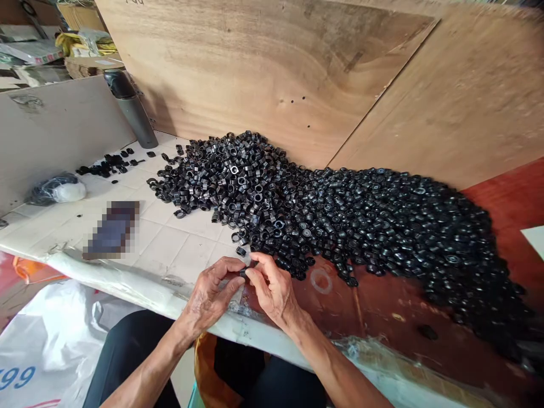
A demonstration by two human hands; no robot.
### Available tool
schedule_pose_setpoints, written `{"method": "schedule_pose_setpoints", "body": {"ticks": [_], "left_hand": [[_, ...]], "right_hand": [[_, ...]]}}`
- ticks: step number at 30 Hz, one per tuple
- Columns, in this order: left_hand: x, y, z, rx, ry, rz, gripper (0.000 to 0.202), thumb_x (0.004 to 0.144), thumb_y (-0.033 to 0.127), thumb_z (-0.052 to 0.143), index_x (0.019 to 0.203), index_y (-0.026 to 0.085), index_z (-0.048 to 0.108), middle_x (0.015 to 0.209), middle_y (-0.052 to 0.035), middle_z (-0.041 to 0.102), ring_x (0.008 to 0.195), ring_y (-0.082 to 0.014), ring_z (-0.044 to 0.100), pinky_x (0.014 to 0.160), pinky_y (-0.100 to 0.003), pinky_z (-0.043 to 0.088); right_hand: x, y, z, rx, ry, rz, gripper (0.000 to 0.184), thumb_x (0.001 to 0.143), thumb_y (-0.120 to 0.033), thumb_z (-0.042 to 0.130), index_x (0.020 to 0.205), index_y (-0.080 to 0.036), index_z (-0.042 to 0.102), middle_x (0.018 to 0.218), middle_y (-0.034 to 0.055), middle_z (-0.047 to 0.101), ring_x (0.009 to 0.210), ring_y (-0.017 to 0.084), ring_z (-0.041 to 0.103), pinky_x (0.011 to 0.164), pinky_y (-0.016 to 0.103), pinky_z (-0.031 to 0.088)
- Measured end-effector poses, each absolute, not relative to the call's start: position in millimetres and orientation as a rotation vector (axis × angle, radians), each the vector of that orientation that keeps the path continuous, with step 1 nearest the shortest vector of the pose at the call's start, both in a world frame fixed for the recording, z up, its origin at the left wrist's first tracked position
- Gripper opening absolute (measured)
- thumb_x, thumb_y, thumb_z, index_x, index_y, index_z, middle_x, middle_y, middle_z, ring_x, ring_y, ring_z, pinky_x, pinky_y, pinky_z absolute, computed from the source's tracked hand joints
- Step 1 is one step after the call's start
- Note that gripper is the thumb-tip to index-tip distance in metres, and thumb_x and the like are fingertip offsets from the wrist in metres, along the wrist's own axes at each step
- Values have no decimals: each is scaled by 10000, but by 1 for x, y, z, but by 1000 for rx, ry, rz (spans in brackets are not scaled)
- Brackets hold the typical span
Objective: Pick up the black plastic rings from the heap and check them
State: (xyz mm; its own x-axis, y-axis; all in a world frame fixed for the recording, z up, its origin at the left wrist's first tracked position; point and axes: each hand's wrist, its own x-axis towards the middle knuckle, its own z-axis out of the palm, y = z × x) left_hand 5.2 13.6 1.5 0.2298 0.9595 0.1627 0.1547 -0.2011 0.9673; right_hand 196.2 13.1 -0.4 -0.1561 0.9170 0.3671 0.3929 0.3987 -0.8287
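Two blue nines show on the white sack (55,340) at my far left, below the edge of the bench (159,243). Up on the bench's pale tiled side lies a bundle (70,190), part dark, part white, in what looks like clear wrap. To its right are some scattered black bits (108,164) and, nearer me, a dark flat thing (113,229) too blurred to make out. A dark bottle (138,122) stands behind them, close to the wooden board (276,73).

Next comes a heap of black rings (221,175), spilling towards me. In front of it, my left hand (212,292) has thumb and fingers closed on one small black part (243,272), held just over the bench's near side. My right hand (274,286) pinches the same part from its own side, so the fingers of both hands nearly meet around it.

Further right, the rings run into a long bank of rounded black caps (382,221) on the bench's red-brown side. A white sheet (535,239) shows at the far right edge.
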Motion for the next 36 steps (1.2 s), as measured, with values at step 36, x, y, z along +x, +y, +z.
{"method": "schedule_pose_setpoints", "body": {"ticks": [36], "left_hand": [[6,12,0,1432,1031,1032,234,1004,371,678,1174,211,695,1180,-76,728,985,-201,740,882,-310,611]], "right_hand": [[194,17,-2,-1114,-1539,817,180,902,-342,813,1013,-221,739,930,28,729,659,133,639,603,247,535]]}}
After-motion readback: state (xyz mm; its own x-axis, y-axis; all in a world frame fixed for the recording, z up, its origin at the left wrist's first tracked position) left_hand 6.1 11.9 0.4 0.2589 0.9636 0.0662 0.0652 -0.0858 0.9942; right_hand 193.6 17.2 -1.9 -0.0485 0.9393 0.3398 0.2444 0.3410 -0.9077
